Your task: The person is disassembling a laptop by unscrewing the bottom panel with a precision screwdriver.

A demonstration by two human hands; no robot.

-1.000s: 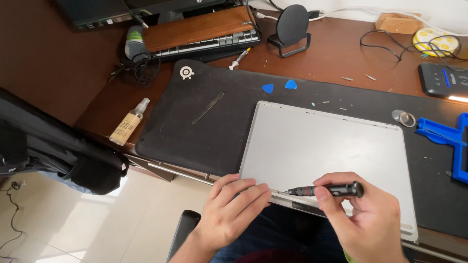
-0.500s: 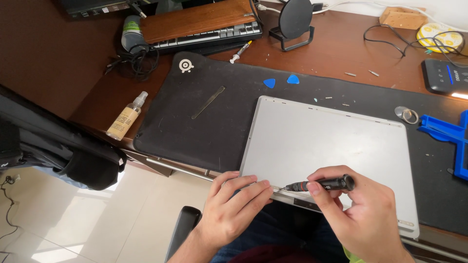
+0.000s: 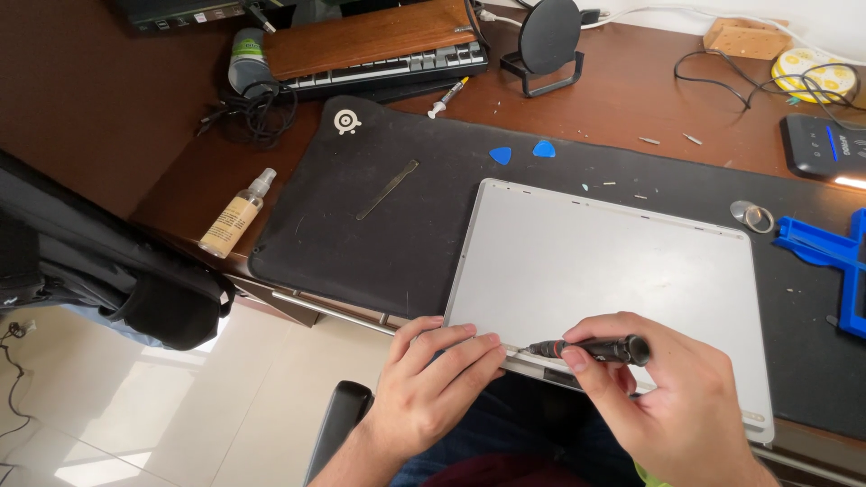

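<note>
A silver laptop (image 3: 613, 271) lies closed and bottom-up on a black desk mat (image 3: 379, 225). My left hand (image 3: 428, 383) rests flat on the laptop's near left corner, fingers together and pressing its edge. My right hand (image 3: 663, 406) grips a small black screwdriver (image 3: 591, 348), held nearly level. Its tip points left and meets the laptop's near edge just beside my left fingertips.
On the mat lie a thin metal pry tool (image 3: 388, 189), two blue picks (image 3: 521, 151), tiny screws and a blue plastic tool (image 3: 834, 257). A spray bottle (image 3: 236, 215), keyboard (image 3: 383, 50), round black stand (image 3: 546, 41), cables and a black device (image 3: 825, 146) sit on the brown desk. A black chair (image 3: 99, 271) stands left.
The view has shifted slightly. My hands stay at the laptop's near edge, with the screwdriver tip kept against that edge.
</note>
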